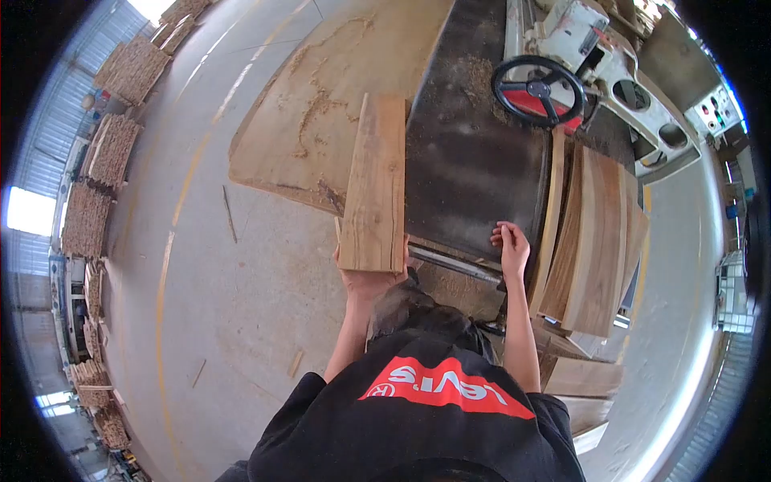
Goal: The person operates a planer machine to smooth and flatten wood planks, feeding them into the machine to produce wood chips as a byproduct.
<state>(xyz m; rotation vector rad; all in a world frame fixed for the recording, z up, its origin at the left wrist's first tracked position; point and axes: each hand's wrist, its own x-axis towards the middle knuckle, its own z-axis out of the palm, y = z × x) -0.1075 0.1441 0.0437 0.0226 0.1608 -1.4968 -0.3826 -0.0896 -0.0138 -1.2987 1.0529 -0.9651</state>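
Note:
A long brown wooden board (pixel 373 185) points away from me, its near end resting in my left hand (pixel 371 281). The fingers of that hand wrap round the board's sides from below. To the right, my right hand (pixel 511 245) hangs in the air over the near edge of the dark machine table (pixel 474 177), its fingers curled together. Whether anything small is between those fingers is hidden. Beyond it, a black handwheel (pixel 540 90) sits on the pale machine (pixel 574 32).
Several boards (pixel 594 241) are stacked right of the dark table. A sawdust-covered wooden panel (pixel 297 128) extends left of it. Wood scraps lie on the concrete floor (pixel 265 265). Piles of planks (pixel 88 217) line the far left. A metal bar (pixel 454 263) runs along the table's near edge.

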